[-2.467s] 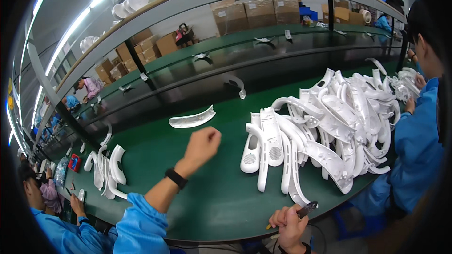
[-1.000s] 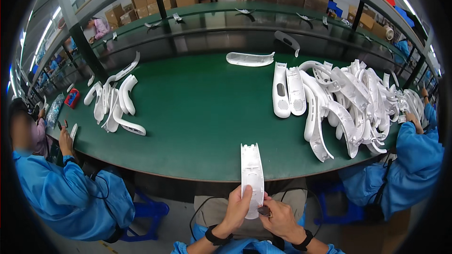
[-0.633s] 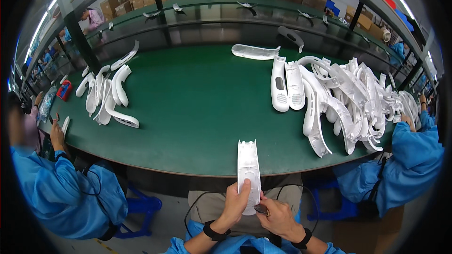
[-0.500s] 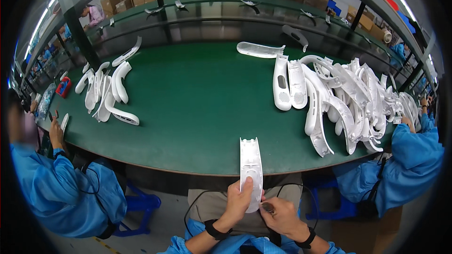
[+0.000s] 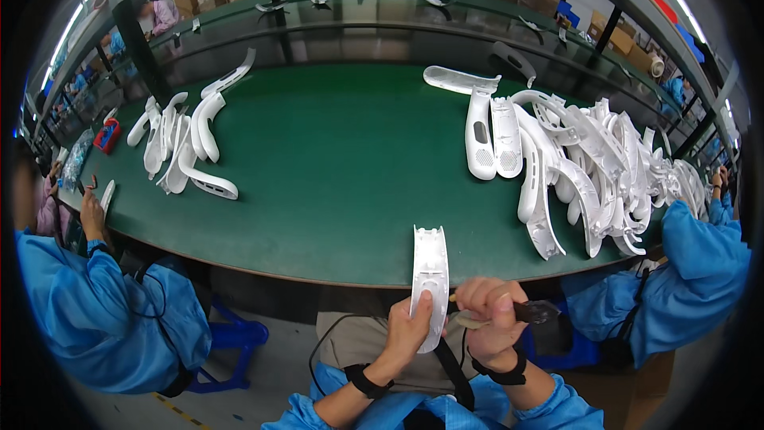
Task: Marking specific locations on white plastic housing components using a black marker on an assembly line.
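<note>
My left hand is closed around the lower part of a white curved plastic shell. The thumb presses on its ribbed inner face, and the notched end points away from me over the table edge. Just right of the shell, my right hand is closed on a slim tool with a dark handle that sticks out to the right. A small yellowish end pokes out on the shell side; the tool's exact kind is not clear. Whether it touches the shell I cannot tell.
A big heap of white shells covers the right of the green table; a smaller group lies at left. A dark rail runs along the back. Co-workers in blue sit on both sides. A red bin stands far left.
My right hand has risen and moved right, turning so the tool's dark handle now points right. The shell in my left hand has shifted slightly right and away from me.
</note>
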{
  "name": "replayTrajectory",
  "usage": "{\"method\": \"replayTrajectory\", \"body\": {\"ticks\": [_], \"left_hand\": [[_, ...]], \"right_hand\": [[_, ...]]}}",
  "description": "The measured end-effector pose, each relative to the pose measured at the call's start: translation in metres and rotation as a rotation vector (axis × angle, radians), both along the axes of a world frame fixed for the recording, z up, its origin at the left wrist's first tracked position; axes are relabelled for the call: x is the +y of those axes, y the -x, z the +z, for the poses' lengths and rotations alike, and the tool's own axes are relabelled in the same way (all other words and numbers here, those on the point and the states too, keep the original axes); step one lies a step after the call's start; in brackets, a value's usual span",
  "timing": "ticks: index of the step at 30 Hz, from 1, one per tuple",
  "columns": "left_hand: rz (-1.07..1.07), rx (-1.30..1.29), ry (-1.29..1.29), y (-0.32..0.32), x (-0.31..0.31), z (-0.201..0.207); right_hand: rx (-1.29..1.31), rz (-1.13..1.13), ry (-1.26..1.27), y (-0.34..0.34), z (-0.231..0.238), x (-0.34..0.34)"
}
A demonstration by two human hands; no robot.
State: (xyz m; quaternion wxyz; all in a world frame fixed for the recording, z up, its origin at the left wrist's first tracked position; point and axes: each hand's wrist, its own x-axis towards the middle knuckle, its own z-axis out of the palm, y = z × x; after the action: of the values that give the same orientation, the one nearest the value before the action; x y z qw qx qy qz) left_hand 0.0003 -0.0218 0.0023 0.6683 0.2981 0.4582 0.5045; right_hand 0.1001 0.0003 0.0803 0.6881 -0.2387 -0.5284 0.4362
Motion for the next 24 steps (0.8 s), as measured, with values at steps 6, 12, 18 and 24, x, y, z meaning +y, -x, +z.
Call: {"method": "replayTrajectory", "body": {"ticks": [6, 12, 18, 24], "left_hand": [[0.058, 0.073, -0.05, -0.001, 0.001, 0.004], [0.092, 0.174, -0.083, -0.003, 0.004, -0.01], [0.092, 0.208, -0.1, -0.002, 0.003, -0.011], [0.084, 0.162, -0.1, 0.0, 0.002, -0.01]], "right_hand": [[-0.124, 0.008, -0.064, 0.016, -0.011, 0.008], [-0.145, 0.011, -0.031, 0.023, -0.027, 0.012], [-0.127, 0.048, -0.106, 0.023, -0.029, 0.018], [-0.222, 0.05, -0.041, 0.03, -0.02, 0.019]]}}
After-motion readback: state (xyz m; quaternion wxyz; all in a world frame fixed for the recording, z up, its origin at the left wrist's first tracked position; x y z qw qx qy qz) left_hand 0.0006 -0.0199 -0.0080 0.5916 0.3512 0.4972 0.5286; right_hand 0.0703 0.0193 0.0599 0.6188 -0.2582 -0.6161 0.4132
